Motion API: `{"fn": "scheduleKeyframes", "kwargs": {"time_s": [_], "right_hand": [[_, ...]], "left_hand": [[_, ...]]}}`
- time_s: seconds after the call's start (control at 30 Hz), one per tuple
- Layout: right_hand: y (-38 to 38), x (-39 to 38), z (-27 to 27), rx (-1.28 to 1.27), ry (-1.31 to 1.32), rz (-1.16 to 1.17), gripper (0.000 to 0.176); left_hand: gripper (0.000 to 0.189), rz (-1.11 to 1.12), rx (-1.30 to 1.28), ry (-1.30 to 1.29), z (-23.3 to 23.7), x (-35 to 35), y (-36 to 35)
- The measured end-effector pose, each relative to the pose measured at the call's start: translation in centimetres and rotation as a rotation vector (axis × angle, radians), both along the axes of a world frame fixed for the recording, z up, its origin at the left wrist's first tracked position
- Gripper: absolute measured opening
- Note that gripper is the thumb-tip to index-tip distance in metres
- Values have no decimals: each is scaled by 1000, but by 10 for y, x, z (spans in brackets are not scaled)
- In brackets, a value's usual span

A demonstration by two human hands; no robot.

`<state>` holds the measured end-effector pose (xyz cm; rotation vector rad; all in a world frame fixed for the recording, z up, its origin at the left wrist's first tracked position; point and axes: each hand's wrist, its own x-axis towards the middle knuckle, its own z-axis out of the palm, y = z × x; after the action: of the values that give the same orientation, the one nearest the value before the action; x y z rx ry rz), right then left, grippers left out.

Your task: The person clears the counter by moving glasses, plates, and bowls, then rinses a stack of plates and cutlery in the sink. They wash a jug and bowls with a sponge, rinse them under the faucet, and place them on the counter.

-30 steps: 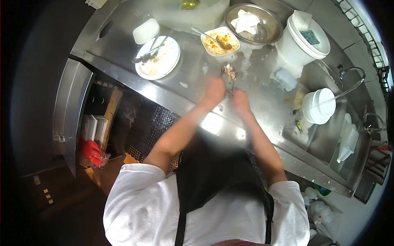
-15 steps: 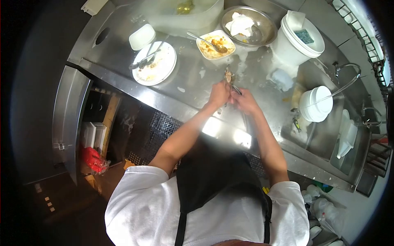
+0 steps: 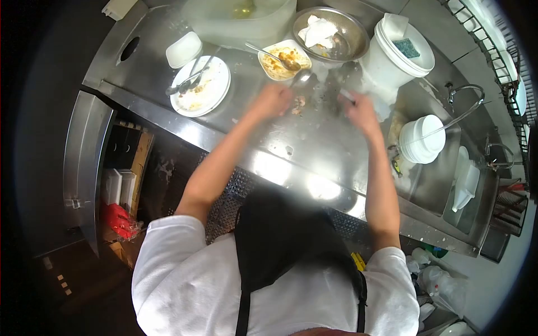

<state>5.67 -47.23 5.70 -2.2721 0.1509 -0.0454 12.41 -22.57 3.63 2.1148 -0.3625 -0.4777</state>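
Note:
My left hand [image 3: 274,100] is closed around a metal spoon [image 3: 303,75], whose shiny bowl points up toward the food-smeared square bowl [image 3: 271,68]. To the right, my right hand [image 3: 360,110] grips a thin metal utensil [image 3: 347,95] that points up and left; its kind I cannot tell. A small heap of food scraps [image 3: 299,102] lies on the steel counter between my hands. Left of them, stacked white plates [image 3: 219,95] carry food residue and several pieces of cutlery [image 3: 193,79].
A steel colander [image 3: 358,47] holding white crumpled stuff stands at the back, beside a large translucent tub [image 3: 269,22]. White buckets [image 3: 386,61] with a green scouring pad [image 3: 406,48] stand further right. Stacked white tubs [image 3: 421,140] sit near the sink [image 3: 464,218] and tap [image 3: 476,88].
My hands were together over the counter; now they are apart, left hand up and left with the spoon, right hand up and right with the utensil. Food scraps now lie on the counter between them.

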Motion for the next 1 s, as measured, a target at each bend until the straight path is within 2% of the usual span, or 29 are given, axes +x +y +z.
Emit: {"fn": "scheduleKeyframes", "kwargs": {"time_s": [0.03,0.17,0.2,0.3,0.4,0.5,0.6,0.67,0.8,0.9,1.0], "right_hand": [[1,-3,-18,-59,11,71,20],[6,1,-74,-350,-6,272,19],[9,6,-74,-438,-22,303,20],[12,12,-71,-434,10,354,23],[13,4,-64,-468,90,430,21],[14,-7,-69,-343,50,516,22],[13,-10,-72,-196,10,531,16],[11,-9,-66,23,177,504,13],[2,-2,-41,355,638,363,17],[-7,-2,-32,528,673,276,17],[-10,6,0,479,592,193,18]], "left_hand": [[27,49,-14,99,-7,-19,15],[23,-80,107,-40,-55,-49,50],[22,-114,155,-89,-58,-50,53],[17,-120,328,-297,-70,-48,49],[15,-143,359,-246,-71,-33,44],[15,-172,378,-370,-73,-22,44],[16,-243,396,-347,-75,-11,46],[16,-291,368,-373,-87,2,50],[17,-351,435,-346,-66,6,46],[17,-335,394,-471,-55,11,42],[18,-262,301,-597,-29,29,30]]}}
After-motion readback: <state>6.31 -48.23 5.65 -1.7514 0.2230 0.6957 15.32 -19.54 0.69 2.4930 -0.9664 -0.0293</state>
